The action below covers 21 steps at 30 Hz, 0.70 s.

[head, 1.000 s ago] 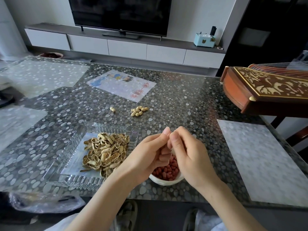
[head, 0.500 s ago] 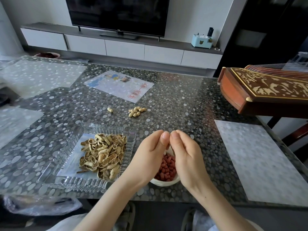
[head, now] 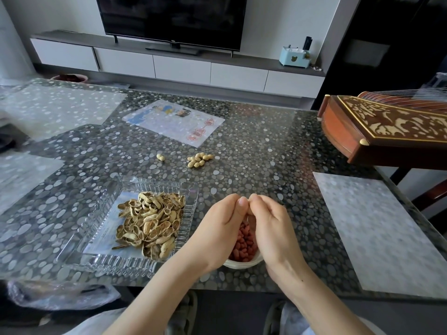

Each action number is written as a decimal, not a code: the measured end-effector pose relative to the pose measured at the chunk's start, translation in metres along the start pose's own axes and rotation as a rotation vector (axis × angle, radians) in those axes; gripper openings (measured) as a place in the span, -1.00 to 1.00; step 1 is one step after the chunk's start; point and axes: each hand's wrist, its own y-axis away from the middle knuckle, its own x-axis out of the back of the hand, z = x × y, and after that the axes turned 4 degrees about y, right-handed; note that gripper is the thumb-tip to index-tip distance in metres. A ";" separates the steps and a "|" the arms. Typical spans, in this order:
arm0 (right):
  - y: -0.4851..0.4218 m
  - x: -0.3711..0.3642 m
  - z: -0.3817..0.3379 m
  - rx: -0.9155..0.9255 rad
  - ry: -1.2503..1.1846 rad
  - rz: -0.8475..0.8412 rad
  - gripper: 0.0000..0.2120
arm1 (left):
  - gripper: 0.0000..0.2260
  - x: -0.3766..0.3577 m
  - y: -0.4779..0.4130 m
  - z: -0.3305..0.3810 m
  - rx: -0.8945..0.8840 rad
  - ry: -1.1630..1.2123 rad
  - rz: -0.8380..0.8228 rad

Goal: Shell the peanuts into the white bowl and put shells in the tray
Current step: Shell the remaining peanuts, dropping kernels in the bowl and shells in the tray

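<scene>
Mostly done, I judge: shells [head: 152, 226] heap the tray [head: 154, 184] at near left, red kernels [head: 244, 245] fill the white bowl [head: 244, 264] beneath the left hand [head: 217, 228] and right hand [head: 273, 234], whose curled fingertips meet, pinching what I cannot tell, while a small pile of peanuts [head: 199, 160] waits farther back.

- Left hand [head: 217, 229] was curled, its fingers [head: 242, 203] bent inward, tips meeting the other hand's.
- Right hand [head: 273, 232] mirrored it, fingers curled; anything pinched between them was hidden.
- Left forearm [head: 154, 293] and right forearm [head: 321, 301] were bare, converging.
</scene>
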 end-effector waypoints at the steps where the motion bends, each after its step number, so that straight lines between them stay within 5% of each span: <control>1: 0.000 -0.001 -0.001 -0.022 -0.010 -0.004 -0.66 | -0.70 0.001 0.000 -0.001 0.009 0.000 -0.002; 15: -0.010 0.008 -0.005 -0.334 -0.069 -0.082 -0.62 | -0.71 0.009 0.000 -0.003 0.075 0.027 -0.033; 18: -0.014 0.013 -0.003 -0.272 0.036 -0.048 -0.59 | -0.73 0.015 0.000 -0.001 0.075 -0.053 0.001; 21: -0.018 0.023 0.004 0.029 0.487 -0.039 -0.57 | -0.72 0.021 -0.004 -0.002 0.030 -0.512 0.056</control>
